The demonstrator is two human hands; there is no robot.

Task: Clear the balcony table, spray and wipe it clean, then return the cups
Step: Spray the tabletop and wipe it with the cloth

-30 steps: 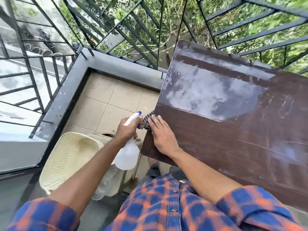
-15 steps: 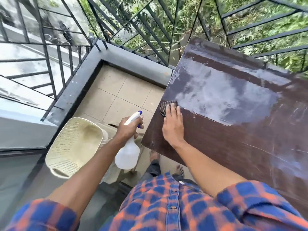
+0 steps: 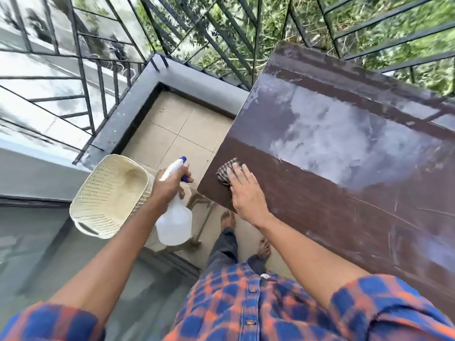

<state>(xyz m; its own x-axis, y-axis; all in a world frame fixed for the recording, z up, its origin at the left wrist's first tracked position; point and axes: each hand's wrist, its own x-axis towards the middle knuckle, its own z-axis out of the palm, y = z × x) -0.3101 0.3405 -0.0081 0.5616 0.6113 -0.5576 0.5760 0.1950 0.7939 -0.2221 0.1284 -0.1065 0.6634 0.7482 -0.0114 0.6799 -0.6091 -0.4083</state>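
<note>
1. While our right hand (image 3: pixel 246 193) presses the checked cloth (image 3: pixel 225 172) flat-fingered at the near left corner of the table (image 3: pixel 320 217), we judge wiping is in hand.
2. Our left hand (image 3: pixel 170 185) grips the spray bottle (image 3: pixel 174 222) beyond the left edge.
3. Next, we'd sweep the cloth toward the far side.

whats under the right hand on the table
A checked cloth, pressed flat on the brown table near its corner by the right hand. Only the cloth's far edge shows past the hand; the rest, and the tabletop beneath it, is covered.
</note>
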